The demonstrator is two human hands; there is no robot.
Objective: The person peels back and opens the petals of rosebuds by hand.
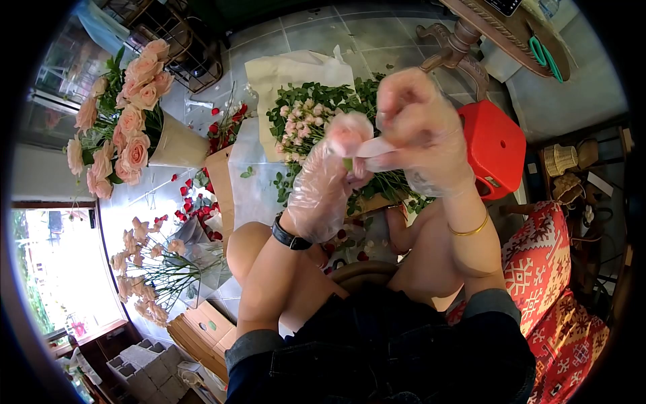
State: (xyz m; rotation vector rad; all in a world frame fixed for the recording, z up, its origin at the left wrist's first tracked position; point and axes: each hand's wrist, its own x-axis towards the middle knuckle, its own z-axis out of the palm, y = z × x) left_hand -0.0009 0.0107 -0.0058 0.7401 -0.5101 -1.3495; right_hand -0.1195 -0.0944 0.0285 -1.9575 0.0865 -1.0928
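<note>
Pale pink rose with a round head (348, 128) sits at the upper end of your left hand (317, 195), which wears a clear plastic glove. Your left fingers are closed around the rose just below its head, where a short bit of green shows. Your right hand (424, 145), gloved in the same thin plastic, is to the right of the rose and pinches a small flat white piece (375, 147), whose other end reaches the base of the flower.

Your right fingers are blurred, so their exact placing is difficult to see. The stem of the rose is mostly hidden by your left hand, and I cannot tell whether the white piece is a petal or a strip of some material.

Behind your hands lies a bunch of small pink roses with green leaves (306, 126), on a sheet of cream wrapping paper (269, 73); both hands cover part of this bunch. To the left there is a pale bucket (180, 143) of large pink roses (134, 149), and red petals (183, 205) are scattered near. A red plastic stool (496, 148) stands just beyond your right wrist.
</note>
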